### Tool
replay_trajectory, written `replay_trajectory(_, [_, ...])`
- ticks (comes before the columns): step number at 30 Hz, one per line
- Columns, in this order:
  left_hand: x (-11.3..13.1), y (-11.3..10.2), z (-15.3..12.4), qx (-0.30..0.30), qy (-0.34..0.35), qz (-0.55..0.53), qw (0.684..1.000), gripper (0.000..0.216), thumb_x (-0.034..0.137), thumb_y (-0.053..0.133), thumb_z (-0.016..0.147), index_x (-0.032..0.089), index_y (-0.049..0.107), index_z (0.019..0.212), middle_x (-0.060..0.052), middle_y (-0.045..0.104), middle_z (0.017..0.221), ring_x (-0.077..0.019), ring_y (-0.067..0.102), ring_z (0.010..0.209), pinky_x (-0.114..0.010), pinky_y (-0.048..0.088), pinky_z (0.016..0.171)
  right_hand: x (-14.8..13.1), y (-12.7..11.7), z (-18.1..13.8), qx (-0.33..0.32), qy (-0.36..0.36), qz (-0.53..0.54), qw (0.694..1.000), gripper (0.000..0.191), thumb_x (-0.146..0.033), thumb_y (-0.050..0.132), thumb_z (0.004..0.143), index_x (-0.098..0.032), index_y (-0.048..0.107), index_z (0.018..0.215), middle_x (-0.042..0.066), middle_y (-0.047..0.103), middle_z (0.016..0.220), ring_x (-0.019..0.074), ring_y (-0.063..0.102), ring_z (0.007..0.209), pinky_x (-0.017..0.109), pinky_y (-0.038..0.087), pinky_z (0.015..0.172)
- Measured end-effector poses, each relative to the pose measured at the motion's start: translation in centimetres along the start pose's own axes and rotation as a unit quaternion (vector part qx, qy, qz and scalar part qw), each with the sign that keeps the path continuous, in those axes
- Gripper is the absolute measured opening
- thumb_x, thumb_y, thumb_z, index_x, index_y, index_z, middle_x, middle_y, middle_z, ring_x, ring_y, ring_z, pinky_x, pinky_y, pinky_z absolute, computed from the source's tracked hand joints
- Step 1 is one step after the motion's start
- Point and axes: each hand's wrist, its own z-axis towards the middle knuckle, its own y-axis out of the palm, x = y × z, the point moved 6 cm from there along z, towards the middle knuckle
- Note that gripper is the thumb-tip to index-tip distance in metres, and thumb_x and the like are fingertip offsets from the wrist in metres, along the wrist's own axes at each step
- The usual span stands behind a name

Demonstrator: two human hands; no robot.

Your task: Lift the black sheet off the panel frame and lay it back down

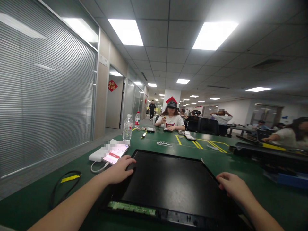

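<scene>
A flat black display panel (168, 179) in a thin black frame lies on the green table in front of me. A green circuit board strip (132, 208) runs along its near edge, at the left. My left hand (123, 169) rests at the panel's left edge, its thumb and fingers apart. At the right edge, my right hand (229, 185) has its fingers curled around the frame; its fingertips are partly hidden. Left of the panel lies a lit phone (115, 154) beside a white power bank (96, 155), with a white cable.
A black strap (57, 186) with a yellow tag lies at left. Water bottles (127, 127) stand farther back. Across the green table (149, 144), a person (171, 120) sits near small parts and yellow tape lines. Dark panels (271, 154) are stacked at right.
</scene>
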Motion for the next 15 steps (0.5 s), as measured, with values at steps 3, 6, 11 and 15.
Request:
replay_trajectory(3, [-0.4, 0.0, 0.1, -0.01, -0.018, 0.021, 1.0, 0.043, 0.031, 0.05, 0.07, 0.017, 0.058, 0.11, -0.012, 0.054, 0.116, -0.0255, 0.048, 0.109, -0.037, 0.033, 0.097, 0.2, 0.0, 0.1, 0.003, 0.002, -0.001, 1.0, 0.032, -0.038, 0.041, 0.071, -0.019, 0.063, 0.087, 0.003, 0.068, 0.068, 0.0148, 0.059, 0.048, 0.025, 0.043, 0.049])
replay_trajectory(6, [-0.5, -0.1, 0.0, -0.018, -0.032, 0.013, 0.999, 0.041, 0.028, 0.049, 0.071, 0.018, 0.058, 0.109, -0.009, 0.058, 0.117, -0.0246, 0.05, 0.109, -0.036, 0.034, 0.096, -0.1, -0.6, 0.2, 0.047, -0.021, -0.017, 0.999, 0.029, -0.037, 0.043, 0.07, -0.021, 0.065, 0.081, 0.003, 0.069, 0.073, 0.0175, 0.062, 0.062, 0.026, 0.043, 0.055])
replay_trajectory(11, [-0.5, -0.3, -0.3, -0.026, -0.06, 0.003, 0.998, 0.041, 0.023, 0.045, 0.072, 0.021, 0.057, 0.111, -0.006, 0.058, 0.118, -0.0229, 0.051, 0.11, -0.034, 0.036, 0.095, -0.2, -0.8, 0.3, 0.086, -0.049, -0.046, 0.994, 0.025, -0.032, 0.046, 0.069, -0.022, 0.068, 0.076, 0.003, 0.069, 0.081, 0.0204, 0.062, 0.078, 0.026, 0.043, 0.064])
replay_trajectory(15, [-1.0, -0.3, -0.2, -0.02, -0.053, 0.009, 0.998, 0.043, 0.021, 0.045, 0.071, 0.022, 0.057, 0.112, -0.007, 0.06, 0.114, -0.0251, 0.053, 0.107, -0.036, 0.038, 0.091, 0.1, 0.4, 0.6, 0.054, -0.046, -0.05, 0.996, 0.025, -0.025, 0.05, 0.067, -0.019, 0.069, 0.082, 0.004, 0.069, 0.082, 0.0191, 0.062, 0.078, 0.024, 0.044, 0.065])
